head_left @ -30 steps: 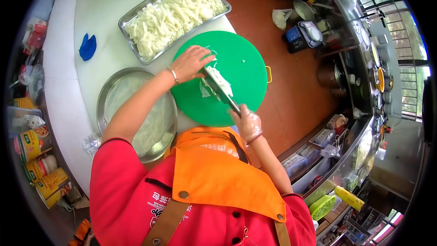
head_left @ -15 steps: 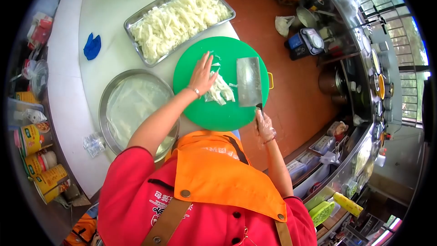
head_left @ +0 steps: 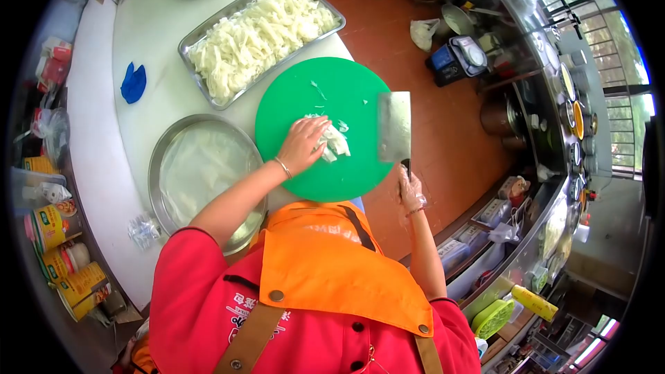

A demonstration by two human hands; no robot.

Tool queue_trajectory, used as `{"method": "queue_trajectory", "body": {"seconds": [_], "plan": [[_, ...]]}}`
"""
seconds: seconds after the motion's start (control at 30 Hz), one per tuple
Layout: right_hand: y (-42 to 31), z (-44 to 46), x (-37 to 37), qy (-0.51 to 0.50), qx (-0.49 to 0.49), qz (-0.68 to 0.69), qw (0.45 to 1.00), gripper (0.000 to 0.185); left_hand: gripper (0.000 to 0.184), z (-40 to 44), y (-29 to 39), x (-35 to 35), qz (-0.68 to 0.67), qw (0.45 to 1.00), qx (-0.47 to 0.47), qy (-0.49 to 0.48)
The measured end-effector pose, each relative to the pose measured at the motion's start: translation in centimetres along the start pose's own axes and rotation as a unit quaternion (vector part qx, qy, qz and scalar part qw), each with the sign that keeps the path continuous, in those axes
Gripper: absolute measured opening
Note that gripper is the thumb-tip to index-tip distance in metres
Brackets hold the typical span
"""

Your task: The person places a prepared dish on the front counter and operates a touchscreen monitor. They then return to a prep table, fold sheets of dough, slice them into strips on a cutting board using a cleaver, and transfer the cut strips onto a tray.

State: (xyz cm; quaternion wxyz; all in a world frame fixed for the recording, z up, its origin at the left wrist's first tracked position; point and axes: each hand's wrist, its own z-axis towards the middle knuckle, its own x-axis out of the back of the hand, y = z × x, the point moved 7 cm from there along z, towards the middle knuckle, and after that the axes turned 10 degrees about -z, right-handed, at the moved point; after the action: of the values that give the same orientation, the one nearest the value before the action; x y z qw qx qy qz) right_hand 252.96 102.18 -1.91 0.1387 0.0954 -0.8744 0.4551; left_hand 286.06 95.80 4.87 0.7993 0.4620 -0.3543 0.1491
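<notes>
On a round green cutting board [head_left: 353,83] lies a small bunch of pale white strips [head_left: 337,141], probably a sliced vegetable. My left hand [head_left: 302,144] is curled over the bunch, gathering it under the fingers. My right hand [head_left: 411,191], in a clear plastic glove, grips the handle of a cleaver [head_left: 395,127]. Its broad blade lies over the board's right edge, apart from the strips. A few scraps are scattered on the green surface. Behind the board, a rectangular metal tray [head_left: 220,102] is heaped with similar pale strips [head_left: 263,34].
Left of the board stands a round metal pan [head_left: 156,170] with pale, wet contents. A blue cloth or glove [head_left: 134,83] and a crumpled clear plastic piece [head_left: 143,230] lie on the white table [head_left: 156,41]. The red floor [head_left: 450,138] drops away at the right.
The cleaver has shifted right, away from the strips, over the board's edge. My left hand has moved slightly down and its fingers have closed over the strips, which are bunched tighter.
</notes>
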Motion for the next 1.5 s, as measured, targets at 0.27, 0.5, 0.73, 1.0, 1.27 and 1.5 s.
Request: {"method": "queue_trajectory", "body": {"seconds": [0.27, 0.5, 0.73, 1.0, 1.27, 1.5], "plan": [[-2.1, -2.4, -9.1, -0.104, 0.045, -0.122, 0.986, 0.026, 0.082, -3.7, -2.1, -4.2, -0.057, 0.946, 0.232, 0.218], [-3.2, -3.6, -13.7, -0.183, 0.064, -0.142, 0.971, 0.032, 0.074, -1.3, -1.2, -3.6, -0.093, 0.927, 0.204, 0.301], [-8.7, -0.1, -16.8, -0.162, 0.292, -0.265, 0.905, 0.029, 0.050, 1.6, -4.3, 2.8, -0.002, 0.926, 0.141, 0.351], [-24.4, 2.3, -24.0, -0.100, 0.278, -0.256, 0.920, 0.037, 0.044, 4.3, -17.3, 17.8, 0.094, 0.880, 0.199, 0.420], [-19.5, 2.4, -14.0, -0.116, 0.181, -0.139, 0.967, 0.031, 0.039, -0.8, -21.6, 15.9, 0.096, 0.898, 0.252, 0.348], [-8.5, 1.1, -6.3, -0.079, 0.074, -0.061, 0.992, 0.034, 0.033, 2.2, -11.5, 7.3, -0.026, 0.986, 0.118, 0.118]]}}
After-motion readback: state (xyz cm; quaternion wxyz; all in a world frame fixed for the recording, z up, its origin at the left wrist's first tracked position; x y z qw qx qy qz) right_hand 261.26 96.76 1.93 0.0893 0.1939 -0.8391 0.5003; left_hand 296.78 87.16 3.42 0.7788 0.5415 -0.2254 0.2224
